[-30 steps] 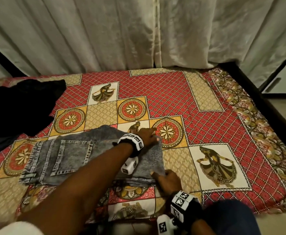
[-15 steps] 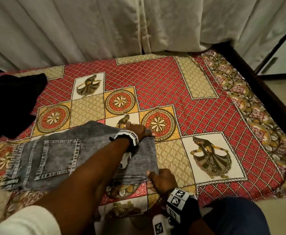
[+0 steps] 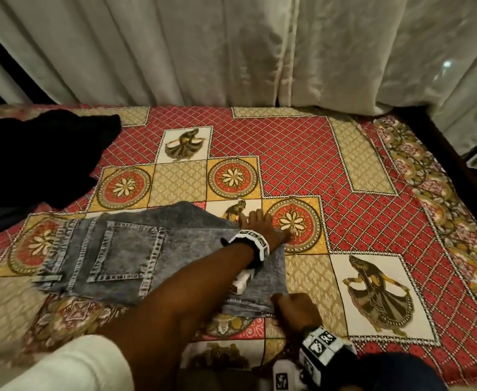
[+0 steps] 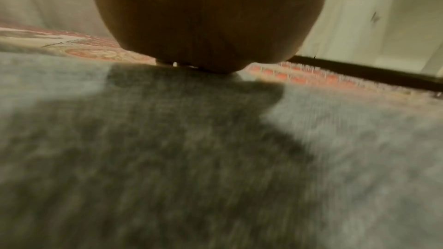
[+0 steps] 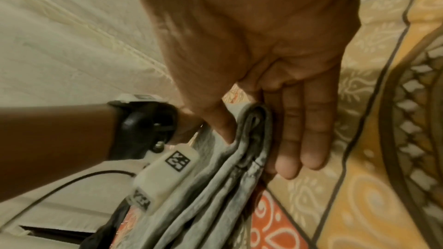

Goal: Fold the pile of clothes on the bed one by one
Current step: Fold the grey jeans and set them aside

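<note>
We see the grey jeans (image 3: 124, 255) folded and lying flat on the patterned bedspread (image 3: 330, 170), in the lower left of the head view, back pocket facing up and the folded end pointing toward the middle of the frame. In the right wrist view the stacked denim layers (image 5: 215, 186) show as several edges lying one over another.

The left hand (image 3: 262, 224) reaches across from the lower left and lies over the far corner of the folded end, its fingers (image 3: 255, 214) straight and spread onto the bedspread just past the cloth. In the left wrist view we see only the heel of that hand (image 4: 206, 18) resting on blurred grey denim (image 4: 215, 158).

The right hand (image 3: 295, 309) sits at the near corner of the folded end, low in the frame. From the right wrist view, its thumb (image 5: 221, 122) lies on top of the edge and its fingers (image 5: 304, 130) run straight along beneath or beside the layers, so it pinches the corner lightly.

A dark garment (image 3: 39, 156) lies in a heap at the upper left of the bed, apart from the jeans. Pale curtains (image 3: 231, 46) hang across the top of the frame, and a dark bed frame (image 3: 451, 153) runs down the right side.
</note>
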